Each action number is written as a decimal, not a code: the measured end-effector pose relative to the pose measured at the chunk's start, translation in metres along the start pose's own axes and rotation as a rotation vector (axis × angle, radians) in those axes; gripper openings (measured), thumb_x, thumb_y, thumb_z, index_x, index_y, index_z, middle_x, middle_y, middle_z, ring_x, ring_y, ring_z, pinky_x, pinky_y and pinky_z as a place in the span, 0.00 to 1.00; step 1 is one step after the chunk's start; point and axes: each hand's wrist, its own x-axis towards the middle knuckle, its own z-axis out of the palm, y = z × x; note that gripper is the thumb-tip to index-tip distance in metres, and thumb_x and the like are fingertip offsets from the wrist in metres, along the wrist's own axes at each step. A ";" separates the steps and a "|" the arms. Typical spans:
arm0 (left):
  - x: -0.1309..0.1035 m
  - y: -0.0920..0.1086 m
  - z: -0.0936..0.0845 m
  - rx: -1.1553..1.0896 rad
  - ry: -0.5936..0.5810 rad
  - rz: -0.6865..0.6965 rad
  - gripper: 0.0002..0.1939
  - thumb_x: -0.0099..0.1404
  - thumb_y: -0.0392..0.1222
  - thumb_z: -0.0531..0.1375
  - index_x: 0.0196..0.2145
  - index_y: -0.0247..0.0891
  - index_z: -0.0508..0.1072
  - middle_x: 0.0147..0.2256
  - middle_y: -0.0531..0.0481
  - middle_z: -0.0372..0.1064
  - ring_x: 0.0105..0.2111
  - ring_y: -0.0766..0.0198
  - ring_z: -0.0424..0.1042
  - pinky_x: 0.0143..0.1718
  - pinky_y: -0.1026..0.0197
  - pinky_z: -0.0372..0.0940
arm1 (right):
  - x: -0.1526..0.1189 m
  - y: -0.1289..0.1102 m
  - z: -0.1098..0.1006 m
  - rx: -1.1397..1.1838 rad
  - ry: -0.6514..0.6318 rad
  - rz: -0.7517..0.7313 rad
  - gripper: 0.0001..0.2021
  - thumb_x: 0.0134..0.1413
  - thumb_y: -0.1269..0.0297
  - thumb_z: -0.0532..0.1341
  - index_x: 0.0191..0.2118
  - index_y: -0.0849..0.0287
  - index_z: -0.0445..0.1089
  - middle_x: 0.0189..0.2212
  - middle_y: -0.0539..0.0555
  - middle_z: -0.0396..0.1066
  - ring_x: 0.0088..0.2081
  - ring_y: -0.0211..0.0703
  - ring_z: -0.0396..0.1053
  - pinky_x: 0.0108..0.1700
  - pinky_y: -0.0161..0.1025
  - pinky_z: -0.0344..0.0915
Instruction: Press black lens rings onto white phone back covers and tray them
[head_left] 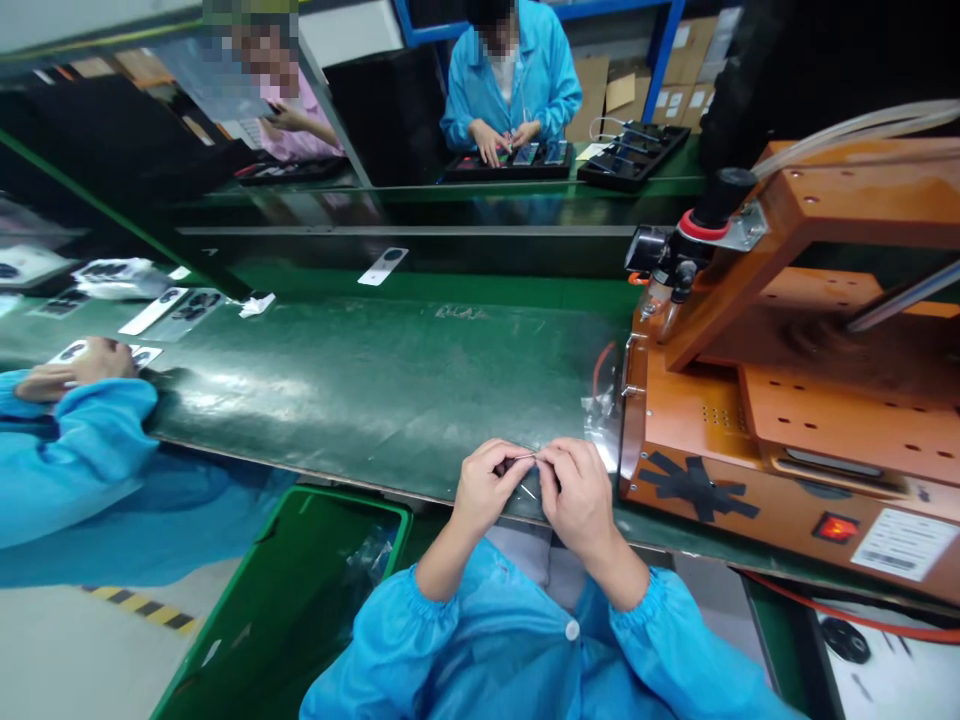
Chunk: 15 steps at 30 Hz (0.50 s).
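My left hand (pixel 487 485) and my right hand (pixel 579 490) meet fingertip to fingertip just above the near edge of the green worktable. Between the pinched thumbs and forefingers is a small thin strip (pixel 528 457), light in colour; its exact kind is too small to make out. Both hands are closed on it. Just below the fingers, a short pale sliver (pixel 528 491) shows by the table edge. Clear plastic film (pixel 602 430) lies to the right of my right hand, beside the orange machine.
An orange press machine (pixel 697 420) stands close on the right. A green bin (pixel 300 590) sits below the table at left. A co-worker's hand (pixel 101 362) is by white phone-back pieces (pixel 154 310); another white piece (pixel 383 266) lies farther back. Two people sit across.
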 end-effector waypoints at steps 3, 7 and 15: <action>-0.001 0.000 0.000 -0.067 -0.036 -0.049 0.12 0.66 0.48 0.68 0.43 0.41 0.82 0.34 0.48 0.80 0.29 0.63 0.76 0.35 0.60 0.71 | 0.001 0.000 0.000 -0.007 0.008 -0.005 0.07 0.69 0.72 0.55 0.46 0.57 0.70 0.43 0.59 0.71 0.45 0.51 0.68 0.47 0.49 0.69; -0.003 0.005 -0.001 -0.178 -0.047 -0.102 0.13 0.66 0.51 0.66 0.41 0.39 0.82 0.33 0.46 0.81 0.32 0.59 0.80 0.40 0.58 0.75 | 0.000 0.004 0.002 -0.019 -0.004 -0.095 0.07 0.69 0.74 0.55 0.45 0.57 0.67 0.43 0.59 0.69 0.45 0.50 0.68 0.48 0.49 0.70; -0.012 0.014 -0.004 -0.301 0.213 -0.261 0.24 0.65 0.63 0.62 0.33 0.36 0.79 0.28 0.42 0.80 0.24 0.59 0.78 0.22 0.63 0.68 | -0.011 0.017 0.008 0.035 0.043 -0.460 0.09 0.65 0.76 0.59 0.48 0.58 0.70 0.45 0.60 0.72 0.49 0.53 0.72 0.46 0.49 0.74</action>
